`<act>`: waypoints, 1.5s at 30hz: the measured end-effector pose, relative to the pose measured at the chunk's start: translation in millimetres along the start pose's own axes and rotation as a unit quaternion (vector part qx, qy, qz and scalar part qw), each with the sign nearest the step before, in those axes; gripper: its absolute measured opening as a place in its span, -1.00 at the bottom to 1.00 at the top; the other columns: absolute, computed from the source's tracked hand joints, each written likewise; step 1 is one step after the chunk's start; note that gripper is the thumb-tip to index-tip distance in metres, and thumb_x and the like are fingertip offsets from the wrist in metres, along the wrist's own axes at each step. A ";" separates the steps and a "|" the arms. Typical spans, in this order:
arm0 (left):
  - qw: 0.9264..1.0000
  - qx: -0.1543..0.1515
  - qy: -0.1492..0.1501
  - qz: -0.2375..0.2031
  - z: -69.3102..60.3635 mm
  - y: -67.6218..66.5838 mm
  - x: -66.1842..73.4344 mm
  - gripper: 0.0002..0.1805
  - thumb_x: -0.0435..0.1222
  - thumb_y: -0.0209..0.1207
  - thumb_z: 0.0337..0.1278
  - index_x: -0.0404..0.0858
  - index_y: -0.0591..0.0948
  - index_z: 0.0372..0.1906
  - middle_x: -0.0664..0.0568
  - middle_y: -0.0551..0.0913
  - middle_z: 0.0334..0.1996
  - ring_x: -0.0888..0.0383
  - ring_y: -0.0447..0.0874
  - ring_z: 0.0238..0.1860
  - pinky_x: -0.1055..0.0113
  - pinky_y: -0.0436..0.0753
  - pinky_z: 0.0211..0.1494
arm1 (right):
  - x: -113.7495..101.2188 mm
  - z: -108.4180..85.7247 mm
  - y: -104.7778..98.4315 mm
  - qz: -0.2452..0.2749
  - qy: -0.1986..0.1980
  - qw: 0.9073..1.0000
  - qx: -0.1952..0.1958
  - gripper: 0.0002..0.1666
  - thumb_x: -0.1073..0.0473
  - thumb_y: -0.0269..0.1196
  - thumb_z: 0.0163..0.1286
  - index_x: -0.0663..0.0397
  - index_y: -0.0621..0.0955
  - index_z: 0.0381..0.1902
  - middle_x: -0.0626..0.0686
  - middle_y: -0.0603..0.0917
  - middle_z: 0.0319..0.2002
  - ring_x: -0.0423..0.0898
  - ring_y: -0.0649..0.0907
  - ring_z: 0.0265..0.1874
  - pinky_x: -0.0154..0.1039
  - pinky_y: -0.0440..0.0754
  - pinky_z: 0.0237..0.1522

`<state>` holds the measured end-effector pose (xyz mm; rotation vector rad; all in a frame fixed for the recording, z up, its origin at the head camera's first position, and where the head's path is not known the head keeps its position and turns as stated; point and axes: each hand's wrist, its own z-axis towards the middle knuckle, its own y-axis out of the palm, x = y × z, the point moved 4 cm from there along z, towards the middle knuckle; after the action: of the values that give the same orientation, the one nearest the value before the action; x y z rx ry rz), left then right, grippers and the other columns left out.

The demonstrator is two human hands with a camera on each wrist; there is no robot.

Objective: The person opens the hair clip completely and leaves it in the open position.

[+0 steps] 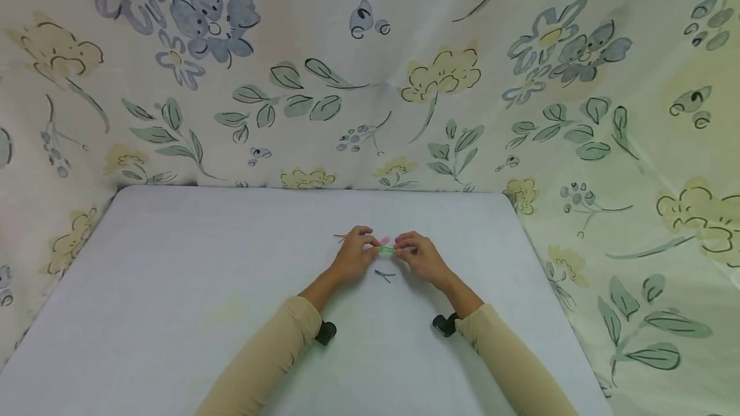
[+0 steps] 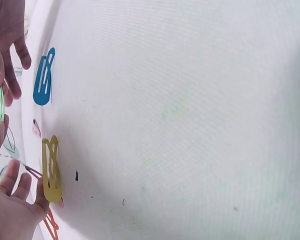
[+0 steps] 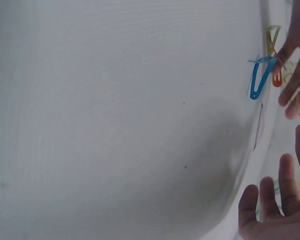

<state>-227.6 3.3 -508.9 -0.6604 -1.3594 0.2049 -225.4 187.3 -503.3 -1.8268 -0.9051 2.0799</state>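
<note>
A green snap hair clip (image 1: 386, 250) is pinched at its two ends, with my left hand (image 1: 354, 257) on one side and my right hand (image 1: 424, 259) on the other. In the left wrist view the green clip (image 2: 0, 105) is raised off the table, thumb and finger of each hand on it; the other fingers are spread. A blue hair clip (image 2: 42, 82) and a yellow hair clip (image 2: 48, 187) lie nearby, their prongs splayed. Close to my left hand is an orange hair clip (image 2: 51, 225). Something pink (image 1: 385, 239) lies just behind the green clip.
The white tabletop (image 1: 191, 287) extends on both sides, its back edge against a floral curtain (image 1: 347, 82). A dark wrist camera (image 1: 326, 332) sits by the left cuff, another dark camera (image 1: 444, 325) by the right.
</note>
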 end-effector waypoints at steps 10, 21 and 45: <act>0.999 -0.007 -0.017 -0.044 -1.1 -4.0 -0.3 -0.86 -0.39 0.16 0.36 -0.33 0.70 -0.15 -0.21 0.42 0.25 -0.17 0.36 0.33 -0.06 0.37 0.33 | -6.6 -1.6 -1.7 0.032 0.010 0.999 -0.022 -0.87 0.33 0.26 0.40 0.34 0.69 -0.21 0.23 0.58 0.09 0.13 0.51 0.13 -0.06 0.50 0.08; 0.998 -0.017 -0.025 -0.059 -0.7 -4.5 -2.7 -0.87 -0.38 0.17 0.37 -0.31 0.70 -0.16 -0.17 0.40 0.26 -0.15 0.35 0.33 -0.04 0.39 0.33 | -0.1 0.5 -1.0 0.052 0.028 0.998 -0.030 -0.90 0.33 0.26 0.39 0.25 0.70 -0.22 0.13 0.56 0.08 0.06 0.50 0.13 -0.03 0.49 0.12; 0.999 0.004 -0.037 -0.034 1.5 -3.3 -7.0 -0.89 -0.38 0.25 0.28 -0.35 0.74 -0.21 -0.16 0.47 0.20 -0.12 0.44 0.26 0.06 0.52 0.21 | 5.1 0.9 0.7 0.031 0.025 0.999 -0.018 -0.88 0.30 0.27 0.39 0.23 0.72 -0.20 0.14 0.59 0.06 0.10 0.52 0.13 0.01 0.49 0.10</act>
<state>-231.3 -2.4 -512.9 -0.6046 -1.4496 0.1826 -227.1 189.3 -507.8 -1.9385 -0.8889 2.0578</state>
